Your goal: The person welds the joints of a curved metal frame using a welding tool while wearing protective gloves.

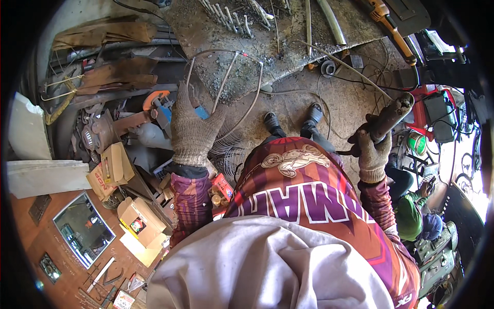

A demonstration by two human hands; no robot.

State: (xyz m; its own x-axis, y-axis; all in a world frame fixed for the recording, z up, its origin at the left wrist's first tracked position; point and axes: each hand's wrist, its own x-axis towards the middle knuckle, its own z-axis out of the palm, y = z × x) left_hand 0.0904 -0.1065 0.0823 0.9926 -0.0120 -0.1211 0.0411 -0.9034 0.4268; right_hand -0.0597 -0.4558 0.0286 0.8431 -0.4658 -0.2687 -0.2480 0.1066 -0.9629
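Above the cluttered workshop floor: both gloved hands raised.
Right hand (371, 154) grips a dark, probably heavy, rigid tool (391, 116) mid-body; left hand (193, 131) spread open, empty, near thin springy wire frame (226, 82).

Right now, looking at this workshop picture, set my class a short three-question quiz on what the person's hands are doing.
1. True or false: both hands wear knitted work gloves.
2. Which hand grips the dark, rusty cylindrical tool handle? A) left B) right C) neither
3. Fill in: the left hand is raised with its fingers ____ , gripping nothing.

Key
1. True: the left hand and the right hand are both gloved.
2. B: the right hand is closed round the tool handle, which points up and to the right.
3. Spread: the left hand is open above the bent wire frame that lies at the edge of the metal worktable.
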